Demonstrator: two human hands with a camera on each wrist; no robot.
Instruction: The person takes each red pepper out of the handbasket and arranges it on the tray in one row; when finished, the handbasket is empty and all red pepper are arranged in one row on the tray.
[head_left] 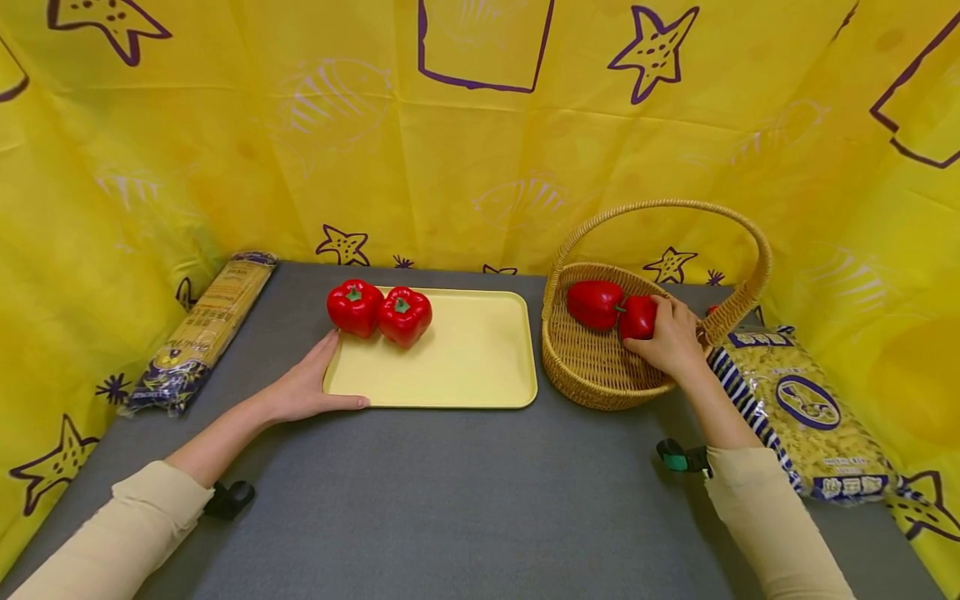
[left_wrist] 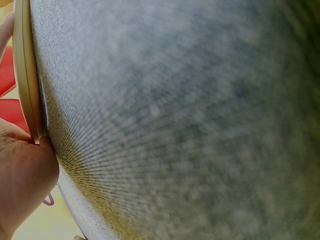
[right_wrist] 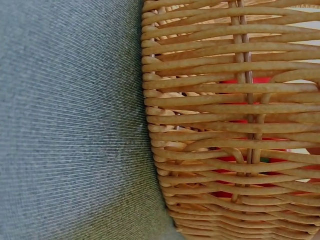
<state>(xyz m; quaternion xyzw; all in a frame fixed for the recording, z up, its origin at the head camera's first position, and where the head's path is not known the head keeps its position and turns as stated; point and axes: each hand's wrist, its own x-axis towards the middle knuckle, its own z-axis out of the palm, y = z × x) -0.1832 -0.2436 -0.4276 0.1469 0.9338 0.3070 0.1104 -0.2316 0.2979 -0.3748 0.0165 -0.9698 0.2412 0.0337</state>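
A pale yellow rectangular tray [head_left: 480,350] lies on the grey table, two red bell peppers [head_left: 405,317] with green stems at its left end. My left hand [head_left: 307,392] rests at the tray's front left corner, thumb along the front rim and fingers by the left side. In the left wrist view that hand [left_wrist: 25,175] touches the tray rim [left_wrist: 25,75]. To the right, my right hand [head_left: 671,337] reaches into a wicker basket [head_left: 592,392] and grips a red bell pepper [head_left: 636,319]. Another red bell pepper [head_left: 595,304] lies beside it. The right wrist view shows mostly the basket's woven wall [right_wrist: 225,110].
A spaghetti packet [head_left: 206,329] lies at the far left. A bag of pasta [head_left: 810,412] is right of the basket, whose tall handle [head_left: 667,204] arches overhead. A small red thing [head_left: 712,309] peeks out behind the handle. Yellow patterned cloth [head_left: 450,167] surrounds the table.
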